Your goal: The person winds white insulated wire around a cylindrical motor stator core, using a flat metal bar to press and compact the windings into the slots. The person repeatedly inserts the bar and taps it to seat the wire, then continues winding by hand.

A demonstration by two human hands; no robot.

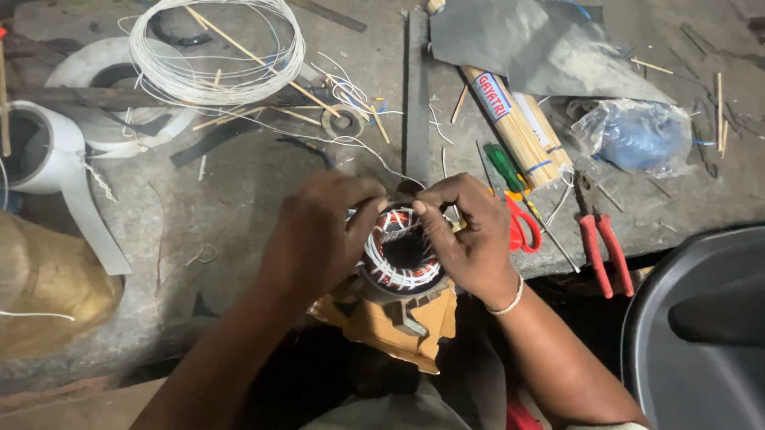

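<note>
Both hands close around a motor stator (401, 252) held near the bottom centre of the frame, above the person's lap. The left hand (317, 234) wraps its fingers over the left rim, curled tight against the metal; the right hand (472, 236) pinches at the top right edge of the ring, thumb and fingertips pressed together on the winding or a lead there, though which cannot be told. The stator sits upright on folded brown card (395, 323), its bore facing the camera, copper coils laced with white thread showing inside. It looks heavy and rigid in the steel body, best gripped by the outer shell; the thin enamelled wire and lacing look easily nicked or bent.

Just right of the hands lie red-handled scissors (520, 225), a green-handled screwdriver (505, 166) and red-handled pliers (603, 246). Farther off rest a bundle of thin wooden sticks (515, 130) and a blue plastic bag (635, 136). Far left, a loose coil of white wire (218, 49) lies beside rolls of white tape (104, 91) on the grey workbench (254, 201).
</note>
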